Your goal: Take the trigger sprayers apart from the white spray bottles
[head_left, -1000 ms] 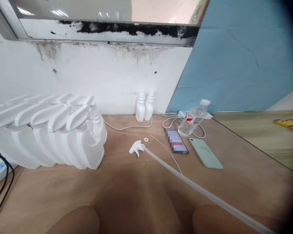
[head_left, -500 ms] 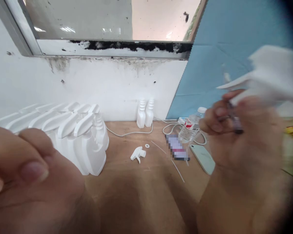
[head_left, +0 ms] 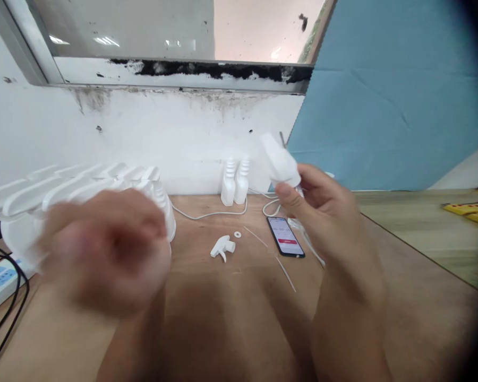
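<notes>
My right hand [head_left: 322, 207] is closed round a white spray head [head_left: 281, 162], which it holds up in front of the wall, right of the middle. Blurred by motion, my left hand [head_left: 107, 249] is raised in front of the row of white spray bottles [head_left: 56, 185]; its fingers look curled, and what they hold, if anything, does not show. Between the hands, another white spray head [head_left: 223, 247] lies on the table beside a small white ring [head_left: 237, 234]. Thin white tubes [head_left: 286, 274] lie to the right of it.
Two small white bottles [head_left: 235, 183] stand against the wall with a cable behind them. A phone [head_left: 286, 237] lies right of the middle. At the left edge is a power strip [head_left: 0, 281] with black cables; yellow objects [head_left: 470, 212] lie at the far right.
My right hand has moved left and inward with the white spray head. My left hand has moved right and away from the lower left corner, uncovering the power strip.
</notes>
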The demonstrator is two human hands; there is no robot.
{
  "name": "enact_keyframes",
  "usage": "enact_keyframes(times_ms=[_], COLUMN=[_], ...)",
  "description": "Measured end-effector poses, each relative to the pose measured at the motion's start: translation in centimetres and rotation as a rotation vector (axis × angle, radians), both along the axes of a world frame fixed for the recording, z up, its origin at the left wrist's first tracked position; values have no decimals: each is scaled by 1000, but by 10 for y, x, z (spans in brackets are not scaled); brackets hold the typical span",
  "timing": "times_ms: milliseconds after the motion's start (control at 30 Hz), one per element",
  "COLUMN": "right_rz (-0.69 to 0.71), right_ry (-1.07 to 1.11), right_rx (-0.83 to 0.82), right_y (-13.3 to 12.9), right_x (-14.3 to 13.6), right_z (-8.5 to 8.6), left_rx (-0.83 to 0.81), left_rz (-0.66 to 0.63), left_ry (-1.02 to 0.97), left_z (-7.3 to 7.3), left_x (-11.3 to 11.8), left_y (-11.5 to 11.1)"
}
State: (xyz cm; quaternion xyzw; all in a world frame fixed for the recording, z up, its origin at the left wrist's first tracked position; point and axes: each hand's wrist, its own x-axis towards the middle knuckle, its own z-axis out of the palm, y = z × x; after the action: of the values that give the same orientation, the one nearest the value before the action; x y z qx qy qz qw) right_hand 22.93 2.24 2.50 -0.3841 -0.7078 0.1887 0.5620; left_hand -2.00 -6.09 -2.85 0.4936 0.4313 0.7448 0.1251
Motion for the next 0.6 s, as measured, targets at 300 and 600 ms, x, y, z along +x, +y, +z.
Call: enact_keyframes(times_ms=[300,600], right_rz=[-110,-178], right_ry=[-341,-406], right_rx=[363,283], right_y=[16,44], right_x=[-20,-35], right_z=[-19,-45], left_rx=[-270,-388], left_rz=[-613,-637], left_ry=[43,51], left_z=[48,28], left_x=[69,58], left_y=[97,127])
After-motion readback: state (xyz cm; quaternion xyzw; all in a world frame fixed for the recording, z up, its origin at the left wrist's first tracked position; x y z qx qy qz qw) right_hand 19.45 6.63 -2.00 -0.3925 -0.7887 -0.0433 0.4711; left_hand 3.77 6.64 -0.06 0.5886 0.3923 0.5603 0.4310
